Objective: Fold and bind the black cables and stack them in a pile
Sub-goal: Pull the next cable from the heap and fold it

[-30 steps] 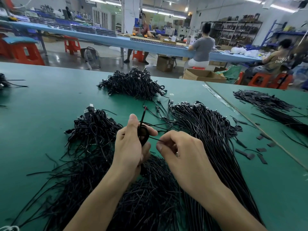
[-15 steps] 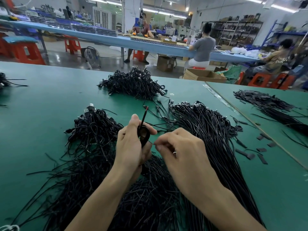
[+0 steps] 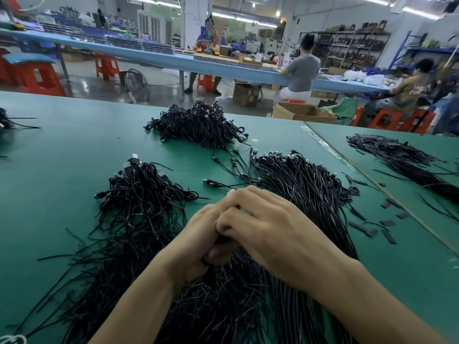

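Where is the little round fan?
In the head view, the small round metal-caged fan stands on the floor beyond the green table, left of centre, right of a red plastic stool.

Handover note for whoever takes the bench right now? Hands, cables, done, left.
Left hand: grips a folded cable, mostly hidden.
Right hand: curled over it; its grip is hidden.
Done: bound bundles lie in the far pile and the left pile.
Left: probably finish binding this one, stack it, then the straight cables on the right.
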Tool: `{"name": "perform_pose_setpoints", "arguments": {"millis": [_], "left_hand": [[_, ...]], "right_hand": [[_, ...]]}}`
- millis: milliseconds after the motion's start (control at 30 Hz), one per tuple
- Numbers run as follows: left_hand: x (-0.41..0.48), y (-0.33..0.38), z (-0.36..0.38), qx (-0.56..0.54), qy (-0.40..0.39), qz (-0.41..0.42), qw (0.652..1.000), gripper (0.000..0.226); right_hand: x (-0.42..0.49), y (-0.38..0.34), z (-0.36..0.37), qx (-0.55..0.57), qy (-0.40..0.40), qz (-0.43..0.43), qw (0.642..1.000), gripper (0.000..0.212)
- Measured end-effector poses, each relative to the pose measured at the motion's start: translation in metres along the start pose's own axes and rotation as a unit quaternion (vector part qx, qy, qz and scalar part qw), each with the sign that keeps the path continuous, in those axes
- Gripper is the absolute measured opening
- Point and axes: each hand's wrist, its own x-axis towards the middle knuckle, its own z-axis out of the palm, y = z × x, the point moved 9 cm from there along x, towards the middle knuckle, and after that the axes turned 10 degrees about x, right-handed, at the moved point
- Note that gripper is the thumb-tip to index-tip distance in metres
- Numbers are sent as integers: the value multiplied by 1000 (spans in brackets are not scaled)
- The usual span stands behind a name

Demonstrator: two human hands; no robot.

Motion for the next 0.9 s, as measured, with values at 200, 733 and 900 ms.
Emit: {"name": "perform_pose_setpoints", "arguments": {"millis": [200, 733, 900], "left_hand": [[-1, -4, 16, 31, -79, -49, 995, 78], [3, -11, 23, 46, -119, -59, 990, 93], [2, -9, 21, 25, -100, -50, 993, 77]], "right_hand": [[10, 40, 0, 223, 37, 138, 964, 28], [-6, 50, -9, 159, 112, 191, 962, 9], [-4, 50, -6, 120, 94, 176, 973, 11]]}}
